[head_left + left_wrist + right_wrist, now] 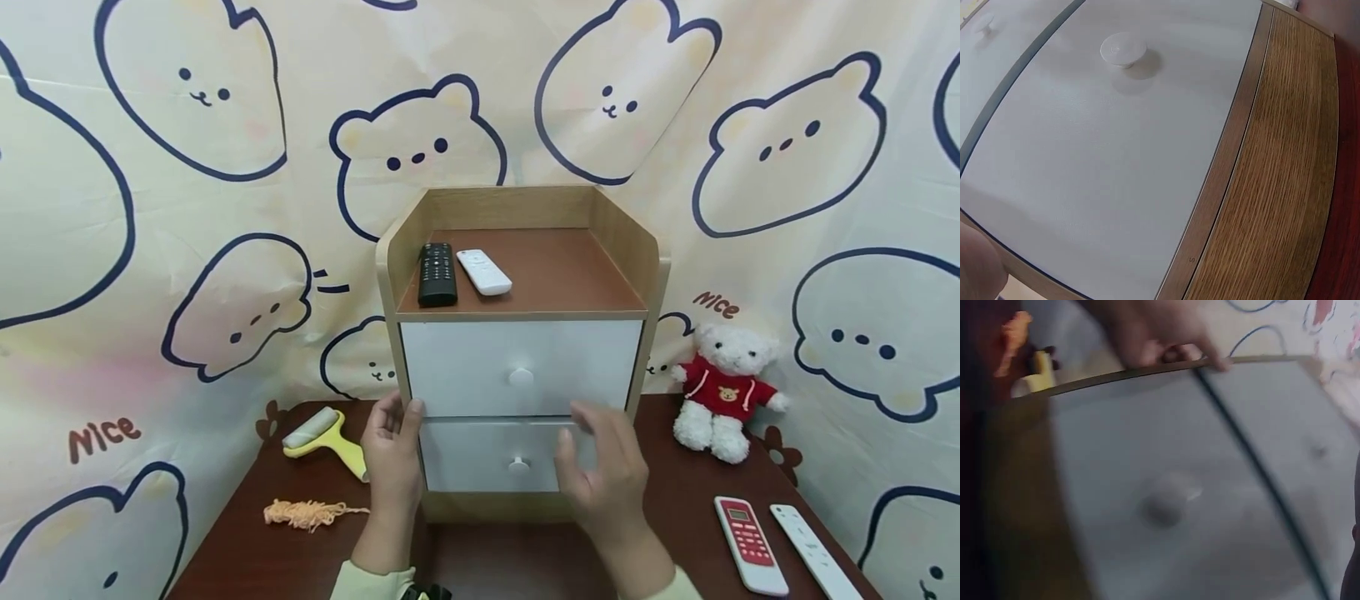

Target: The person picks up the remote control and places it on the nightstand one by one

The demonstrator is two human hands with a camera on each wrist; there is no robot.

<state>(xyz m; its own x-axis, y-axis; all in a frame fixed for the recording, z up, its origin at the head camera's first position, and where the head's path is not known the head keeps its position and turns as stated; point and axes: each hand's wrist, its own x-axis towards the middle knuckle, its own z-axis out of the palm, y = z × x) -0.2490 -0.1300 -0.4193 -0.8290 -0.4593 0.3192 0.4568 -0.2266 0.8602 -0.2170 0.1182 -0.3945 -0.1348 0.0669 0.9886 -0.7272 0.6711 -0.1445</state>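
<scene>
A wooden cabinet (536,315) has a closed upper drawer (465,362) and lower drawer (468,454), each with a round white knob. The left hand (393,467) grips the cabinet's left side edge, thumb toward the front; the right wrist view shows the same hand (1160,328) at that edge. In front of the lower drawer's right part is the right hand (609,475), fingers slightly bent and apart, holding nothing; whether it touches the front I cannot tell. The left wrist view shows the lower drawer (1097,156) and its knob (1124,49) close up.
On the cabinet top lie a black remote (437,275) and a white remote (484,272). Left on the table are a yellow-handled roller (341,446) and orange yarn (307,514). To the right are a teddy bear (726,396), a red-and-white remote (750,542) and a long white remote (813,550).
</scene>
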